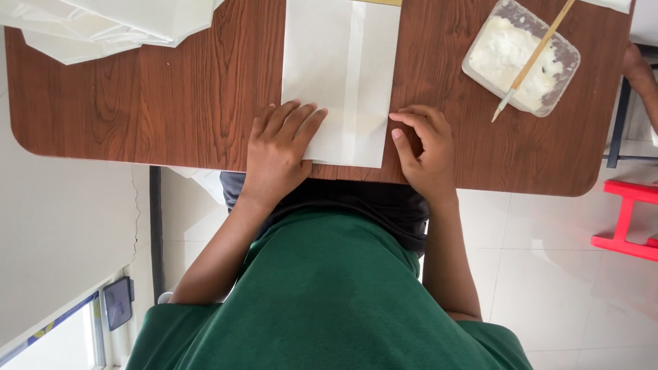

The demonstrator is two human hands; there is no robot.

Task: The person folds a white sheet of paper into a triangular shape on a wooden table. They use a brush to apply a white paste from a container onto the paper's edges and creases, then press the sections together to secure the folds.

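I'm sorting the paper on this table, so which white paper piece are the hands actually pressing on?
The folded white sheet at the table's near edge, under the left hand and right hand. The loose white stack in the far corner lies untouched.

— What's blocking the way around the right hand (423, 152)?
— A clear plastic tub of white paste (521, 56) with a wooden stick (533, 60) is sitting beyond it; bare brown wooden tabletop (171, 103) is lying open between.

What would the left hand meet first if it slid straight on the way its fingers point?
The left hand lies flat, fingers angled up and right onto the folded white paper. Going on, it would ride further across that sheet, probably crossing its raised centre seam first; nothing else seems to lie in that line.
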